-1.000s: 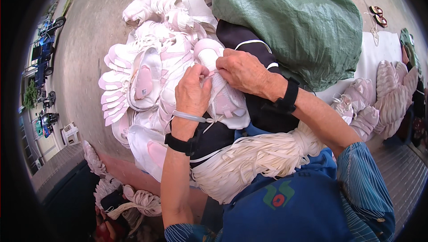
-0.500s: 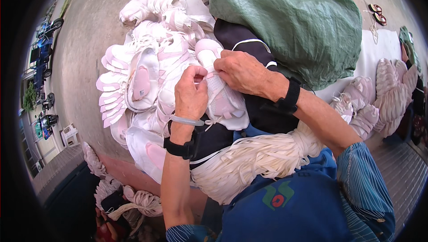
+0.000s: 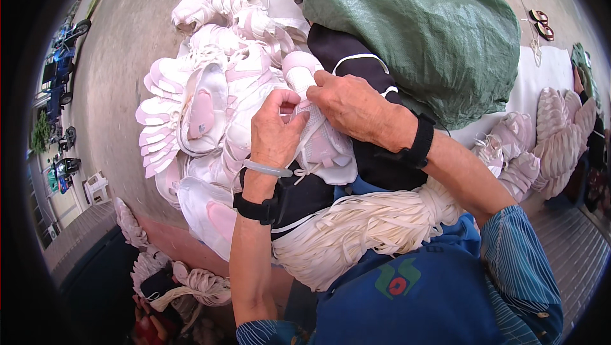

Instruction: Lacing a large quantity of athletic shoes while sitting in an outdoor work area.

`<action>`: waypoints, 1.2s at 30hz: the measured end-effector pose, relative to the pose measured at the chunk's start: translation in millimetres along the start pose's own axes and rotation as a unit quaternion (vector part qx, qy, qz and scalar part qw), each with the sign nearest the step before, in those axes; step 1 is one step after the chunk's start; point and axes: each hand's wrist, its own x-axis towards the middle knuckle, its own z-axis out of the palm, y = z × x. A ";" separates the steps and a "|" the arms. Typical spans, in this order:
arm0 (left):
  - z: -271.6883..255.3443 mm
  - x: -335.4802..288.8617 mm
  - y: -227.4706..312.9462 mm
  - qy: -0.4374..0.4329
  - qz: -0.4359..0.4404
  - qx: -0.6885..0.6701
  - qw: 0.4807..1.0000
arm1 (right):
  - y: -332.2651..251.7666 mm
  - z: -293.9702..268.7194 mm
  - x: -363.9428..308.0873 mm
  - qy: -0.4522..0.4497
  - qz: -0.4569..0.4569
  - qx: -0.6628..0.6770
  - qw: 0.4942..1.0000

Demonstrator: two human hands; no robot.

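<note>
A white and pink shoe upper [image 3: 321, 144] lies on black cloth, with a white shoelace [image 3: 310, 130] crossing its front. My left hand [image 3: 275, 127] is closed in a pinch at the upper's left eyelet edge. On the opposite edge, my right hand [image 3: 356, 104] has its fingers curled and pressed together on the upper. Whether a lace end is in either pinch is hidden by the fingers. Across my lap is a thick bundle of cream shoelaces [image 3: 356, 230]. A heap of similar shoe uppers [image 3: 245, 78] rests close to my left hand.
A large green woven sack [image 3: 414, 40] stands beyond my right hand, beside black cloth [image 3: 388, 160]. More stacked uppers [image 3: 554, 135] are at the far right, and others [image 3: 153, 275] at the lower left, near another person. Sandals [image 3: 541, 25] lie on the ground; a white stool [image 3: 97, 188] stands left.
Both hands have stayed at the shoe upper. The fingers of my left hand have turned slightly toward the upper, and my right hand has shifted a little right. The view has moved slightly.
</note>
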 end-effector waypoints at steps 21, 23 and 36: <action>0.9 0.5 -1.1 -0.019 -0.054 -0.085 0.995 | -2.4 -2.4 5.6 0.039 0.009 0.082 0.996; 1.4 0.6 -2.7 -0.016 -0.040 -0.082 0.996 | -2.5 -3.7 8.0 0.039 -0.022 0.068 0.997; 3.8 2.8 -11.3 0.012 -0.041 -0.107 0.993 | -18.9 -3.4 6.9 0.030 -0.002 0.055 0.998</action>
